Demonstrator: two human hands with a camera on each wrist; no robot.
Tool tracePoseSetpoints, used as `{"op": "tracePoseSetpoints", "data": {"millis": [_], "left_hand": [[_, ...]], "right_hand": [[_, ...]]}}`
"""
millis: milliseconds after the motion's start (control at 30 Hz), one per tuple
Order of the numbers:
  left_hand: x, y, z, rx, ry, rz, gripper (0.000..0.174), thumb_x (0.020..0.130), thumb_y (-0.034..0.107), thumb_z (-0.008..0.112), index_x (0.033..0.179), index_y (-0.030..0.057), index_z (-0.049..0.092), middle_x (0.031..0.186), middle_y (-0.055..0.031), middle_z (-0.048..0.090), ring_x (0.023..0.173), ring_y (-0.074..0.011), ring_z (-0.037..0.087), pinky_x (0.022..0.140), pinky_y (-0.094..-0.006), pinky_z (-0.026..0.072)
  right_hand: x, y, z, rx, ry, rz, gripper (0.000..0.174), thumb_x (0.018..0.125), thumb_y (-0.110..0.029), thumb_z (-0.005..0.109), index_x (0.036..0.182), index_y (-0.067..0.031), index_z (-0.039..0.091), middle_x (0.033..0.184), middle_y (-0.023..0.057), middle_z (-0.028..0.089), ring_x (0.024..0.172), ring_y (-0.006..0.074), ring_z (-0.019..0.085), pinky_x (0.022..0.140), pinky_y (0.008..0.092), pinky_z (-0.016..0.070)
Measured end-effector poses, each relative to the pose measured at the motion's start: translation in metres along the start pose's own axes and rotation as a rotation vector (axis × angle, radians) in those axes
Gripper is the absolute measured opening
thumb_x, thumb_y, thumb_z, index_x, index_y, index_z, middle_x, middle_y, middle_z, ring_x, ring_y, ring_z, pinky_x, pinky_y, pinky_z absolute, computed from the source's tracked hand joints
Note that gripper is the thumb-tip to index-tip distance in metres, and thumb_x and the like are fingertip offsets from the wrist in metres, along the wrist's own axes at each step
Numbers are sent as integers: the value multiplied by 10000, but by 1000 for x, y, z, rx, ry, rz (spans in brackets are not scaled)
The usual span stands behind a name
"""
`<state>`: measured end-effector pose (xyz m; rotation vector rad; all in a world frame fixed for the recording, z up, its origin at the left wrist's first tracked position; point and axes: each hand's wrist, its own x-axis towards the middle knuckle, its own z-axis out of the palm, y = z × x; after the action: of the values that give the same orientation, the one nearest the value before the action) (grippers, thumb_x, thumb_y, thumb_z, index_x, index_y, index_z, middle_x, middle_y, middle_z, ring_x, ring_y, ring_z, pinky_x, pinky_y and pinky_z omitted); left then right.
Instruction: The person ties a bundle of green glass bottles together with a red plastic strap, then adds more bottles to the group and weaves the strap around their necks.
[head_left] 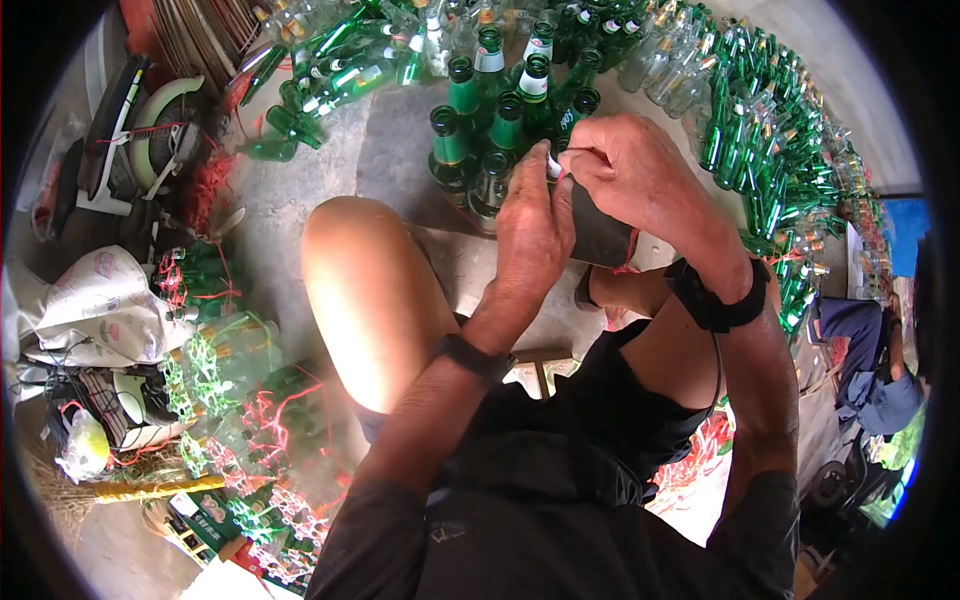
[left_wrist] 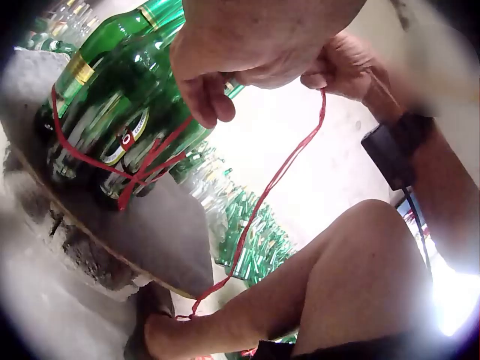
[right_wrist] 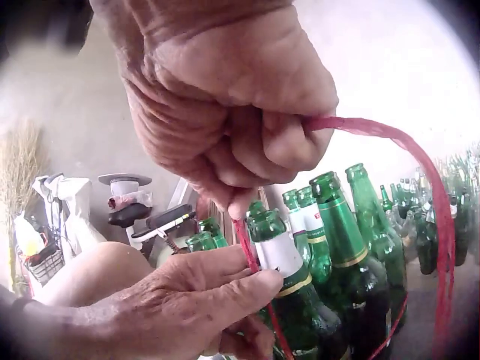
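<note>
Right hand (right_wrist: 225, 112) clenched on red string (right_wrist: 420, 150); left hand (right_wrist: 172, 307) at a bottle neck.
String leaves the right fist and drops past the white-labelled neck of a green bottle (right_wrist: 289, 262), where a left finger lies against it; whether that hand grasps anything cannot be told. Same string loops round the bodies of the bottle cluster (left_wrist: 120, 112), upright on a stone slab (left_wrist: 150, 225); another length runs down to the foot (left_wrist: 161, 334). Loose bottles (head_left: 760, 130) heaped beyond.

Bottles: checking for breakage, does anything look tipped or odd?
The bottle bundle in red string stands upright. Left of it, a few loose bottles lie on their sides on the ground.
</note>
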<state>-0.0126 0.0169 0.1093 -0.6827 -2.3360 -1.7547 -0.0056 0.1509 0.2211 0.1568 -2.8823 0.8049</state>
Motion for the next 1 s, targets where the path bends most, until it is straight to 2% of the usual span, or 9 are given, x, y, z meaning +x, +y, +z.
{"op": "tracePoseSetpoints", "data": {"millis": [33, 100, 167, 400, 667, 800, 867, 1000], "left_hand": [[0, -2, 2, 1, 2, -4, 464, 951, 70, 626, 1367, -87, 493, 1190, -327, 626, 1072, -476, 646, 907, -476, 534], [0, -4, 4, -60, -50, -140, 419, 961, 49, 604, 1347, -85, 512, 1180, -322, 632, 1053, -476, 649, 899, -473, 537], [-1, -5, 8, -38, -32, -148, 407, 961, 43, 602, 1339, -83, 520, 1164, -317, 638, 1041, -471, 652, 889, -471, 540], [-3, -4, 12, -71, 37, -138, 375, 959, 29, 599, 1315, -71, 538, 1108, -304, 654, 1002, -460, 666, 853, -469, 548], [-3, -3, 10, -29, 25, -142, 364, 947, 10, 607, 1297, -71, 549, 1100, -303, 657, 991, -468, 665, 848, -470, 547], [-3, -3, 10, -21, 18, -151, 365, 941, 5, 611, 1293, -70, 555, 1106, -305, 659, 1000, -472, 663, 856, -476, 545], [-3, -5, 10, -11, 22, -142, 362, 940, 5, 612, 1290, -70, 556, 1106, -305, 659, 1000, -472, 663, 855, -479, 545], [-3, -7, 11, -7, 21, -140, 361, 940, 6, 611, 1288, -70, 552, 1108, -308, 658, 1001, -471, 661, 855, -484, 545]], "right_hand": [[3, -2, 0, -5, -10, 4, 202, 791, -93, 609, 655, 33, 530, 654, 238, 551, 624, 443, 561, 575, 506, 432], [9, -1, 1, -7, -24, 7, 207, 789, -96, 615, 653, 31, 526, 651, 233, 551, 613, 442, 558, 564, 504, 427], [16, 2, 2, -25, -20, -42, 203, 788, -102, 630, 654, 20, 539, 643, 224, 547, 589, 430, 550, 548, 493, 424], [34, 22, 11, 24, -1, -36, 232, 796, -131, 691, 654, 0, 563, 619, 202, 532, 553, 386, 545, 533, 462, 428], [33, 44, 17, 44, 20, 113, 260, 854, -162, 702, 681, 10, 612, 595, 197, 550, 506, 323, 545, 510, 441, 419], [24, 45, 18, -13, 76, 56, 262, 862, -167, 694, 686, 12, 619, 570, 201, 536, 495, 323, 528, 508, 441, 416], [18, 44, 19, 12, 54, 134, 245, 867, -159, 679, 705, 10, 610, 595, 213, 550, 516, 349, 526, 524, 444, 425], [4, 47, 26, 48, 77, 135, 209, 872, -152, 659, 740, 3, 610, 636, 224, 572, 556, 379, 552, 549, 455, 444]]}}
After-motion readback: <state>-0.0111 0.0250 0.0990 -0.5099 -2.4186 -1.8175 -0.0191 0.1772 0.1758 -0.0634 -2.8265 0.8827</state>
